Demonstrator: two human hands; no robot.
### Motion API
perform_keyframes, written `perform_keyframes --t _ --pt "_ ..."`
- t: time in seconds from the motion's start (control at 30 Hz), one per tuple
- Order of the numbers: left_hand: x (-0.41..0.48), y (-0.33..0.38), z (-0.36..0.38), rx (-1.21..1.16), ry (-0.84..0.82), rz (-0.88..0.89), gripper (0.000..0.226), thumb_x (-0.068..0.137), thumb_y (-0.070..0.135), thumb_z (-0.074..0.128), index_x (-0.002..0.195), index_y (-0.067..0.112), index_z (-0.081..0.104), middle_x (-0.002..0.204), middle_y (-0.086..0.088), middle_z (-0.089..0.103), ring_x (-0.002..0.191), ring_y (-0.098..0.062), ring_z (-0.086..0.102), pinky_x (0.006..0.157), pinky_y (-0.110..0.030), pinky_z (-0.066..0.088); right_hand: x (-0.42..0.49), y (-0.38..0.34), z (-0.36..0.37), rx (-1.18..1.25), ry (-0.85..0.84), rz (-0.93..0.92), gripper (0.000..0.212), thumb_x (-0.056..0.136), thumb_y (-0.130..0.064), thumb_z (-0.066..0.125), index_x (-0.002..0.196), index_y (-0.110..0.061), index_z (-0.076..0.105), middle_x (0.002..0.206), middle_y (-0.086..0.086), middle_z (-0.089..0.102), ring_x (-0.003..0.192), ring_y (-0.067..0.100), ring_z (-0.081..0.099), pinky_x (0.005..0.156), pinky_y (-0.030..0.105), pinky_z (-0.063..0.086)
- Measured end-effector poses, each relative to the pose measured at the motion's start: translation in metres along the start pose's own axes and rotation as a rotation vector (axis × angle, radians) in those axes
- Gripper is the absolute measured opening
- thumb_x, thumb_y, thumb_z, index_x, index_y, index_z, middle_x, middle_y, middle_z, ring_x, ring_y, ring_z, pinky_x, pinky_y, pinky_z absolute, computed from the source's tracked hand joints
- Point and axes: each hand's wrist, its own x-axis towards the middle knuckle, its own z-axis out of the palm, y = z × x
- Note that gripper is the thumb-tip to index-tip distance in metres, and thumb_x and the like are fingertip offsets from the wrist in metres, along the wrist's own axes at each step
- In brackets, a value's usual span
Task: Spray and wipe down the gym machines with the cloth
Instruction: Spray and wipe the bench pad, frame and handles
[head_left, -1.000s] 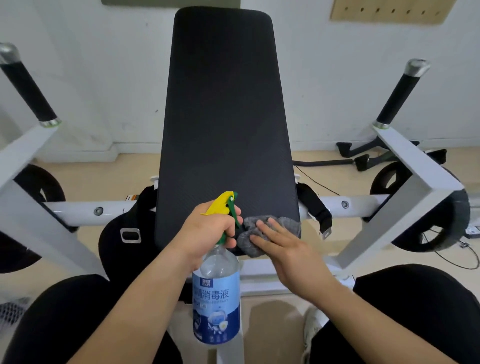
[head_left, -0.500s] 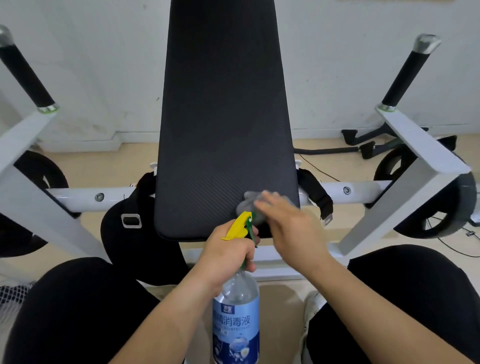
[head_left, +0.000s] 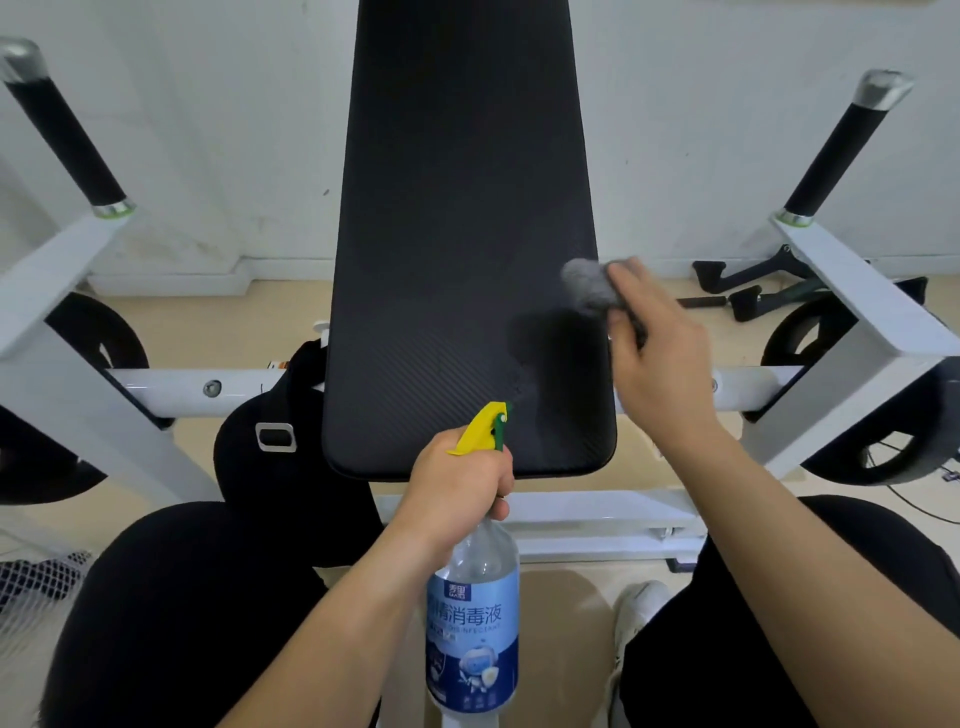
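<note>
Cloth (head_left: 589, 288) gripped by right hand (head_left: 657, 358) at back pad (head_left: 462, 234) right edge; pad's long axis runs up, away. Spray bottle (head_left: 472, 613) clasped by left hand (head_left: 457, 486) below pad's lower edge.

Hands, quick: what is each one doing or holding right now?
Left hand: closed around the neck of the clear plastic spray bottle with yellow trigger.
Right hand: pressing the grey crumpled cloth against the black padded backrest.

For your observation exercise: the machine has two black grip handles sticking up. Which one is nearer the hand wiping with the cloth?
The right-side handle. The right hand presses the grey cloth at the pad's right edge; the left-side handle stands across the pad.
</note>
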Motion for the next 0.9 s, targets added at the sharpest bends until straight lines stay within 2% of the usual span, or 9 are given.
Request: perform_keyframes --t 0.17,0.33,0.4,0.5,0.57,0.7,0.77,0.83,0.9 --pt "0.000 0.003 -0.021 -0.068 0.041 0.052 0.034 0.054 0.002 0.055 0.084 0.006 0.069 0.090 -0.017 0.069 0.046 -0.020 0.053 0.052 -0.028 0.047 -0.036 0.013 0.054 -0.154 -0.280 -0.134 0.044 0.099 -0.010 0.043 0.143 -0.012 0.051 0.155 0.013 0.041 0.146 0.036 0.032 0.116 0.050 0.032" --pt "0.001 0.009 -0.053 -0.118 0.115 0.110 0.030 0.069 -0.012 0.054 0.090 0.004 0.070 0.093 -0.017 0.070 0.050 -0.018 0.053 0.047 -0.026 0.048 -0.104 -0.003 0.055 -0.231 -0.541 -0.610 0.056 0.089 -0.005 0.050 0.144 -0.018 0.053 0.155 0.007 0.042 0.143 0.029 0.039 0.116 0.039 0.035" --pt "0.004 0.010 -0.062 -0.135 0.127 0.108 0.032 0.074 -0.016 0.051 0.090 0.004 0.069 0.095 -0.014 0.069 0.049 -0.018 0.052 0.046 -0.026 0.047 -0.066 0.012 0.053 -0.264 -0.494 -0.617 0.054 0.090 -0.005 0.042 0.141 -0.019 0.056 0.152 0.008 0.047 0.138 0.028 0.047 0.115 0.036 0.035" --pt "0.005 0.011 -0.074 -0.146 0.145 0.097 0.033 0.076 -0.017 0.050 0.093 0.004 0.069 0.096 -0.014 0.069 0.055 -0.019 0.053 0.047 -0.025 0.047 0.006 0.036 0.045 -0.395 -0.346 -0.288 0.050 0.099 -0.008 0.037 0.147 -0.020 0.047 0.156 0.010 0.041 0.142 0.032 0.040 0.115 0.038 0.031" --pt "0.005 0.013 -0.080 -0.161 0.145 0.092 0.033 0.077 -0.016 0.050 0.094 0.005 0.070 0.097 -0.013 0.069 0.056 -0.019 0.054 0.049 -0.026 0.048 0.005 0.028 0.048 -0.415 -0.362 -0.245 0.048 0.101 -0.009 0.035 0.148 -0.018 0.045 0.159 0.008 0.035 0.146 0.031 0.034 0.115 0.042 0.036" --pt "0.006 0.016 -0.091 -0.179 0.164 0.099 0.034 0.078 -0.015 0.051 0.099 0.005 0.069 0.098 -0.013 0.070 0.049 -0.016 0.055 0.048 -0.024 0.048 -0.079 -0.010 0.061 -0.323 -0.489 -0.602 0.068 0.081 0.007 0.050 0.145 -0.014 0.050 0.158 0.011 0.037 0.145 0.034 0.035 0.107 0.041 0.047" --pt "0.004 0.018 -0.095 -0.190 0.168 0.114 0.034 0.078 -0.016 0.050 0.100 0.002 0.069 0.098 -0.013 0.068 0.050 -0.016 0.054 0.048 -0.024 0.048 -0.085 -0.017 0.059 -0.301 -0.572 -0.658 0.078 0.073 0.011 0.063 0.145 -0.018 0.052 0.158 0.009 0.037 0.144 0.032 0.037 0.087 0.033 0.056" --pt "0.002 0.019 -0.100 -0.198 0.172 0.126 0.034 0.078 -0.016 0.050 0.100 0.002 0.068 0.098 -0.013 0.068 0.052 -0.017 0.053 0.047 -0.023 0.048 -0.062 -0.013 0.061 -0.320 -0.587 -0.751 0.073 0.079 0.008 0.061 0.145 -0.023 0.051 0.158 0.007 0.037 0.144 0.029 0.038 0.075 0.031 0.058" --pt "0.000 0.020 -0.107 -0.213 0.182 0.129 0.033 0.078 -0.016 0.050 0.098 0.003 0.069 0.098 -0.013 0.069 0.050 -0.017 0.053 0.046 -0.023 0.047 -0.026 -0.008 0.070 -0.372 -0.582 -0.794 0.061 0.088 0.002 0.050 0.143 -0.025 0.053 0.157 0.006 0.039 0.143 0.029 0.040 0.080 0.034 0.057"
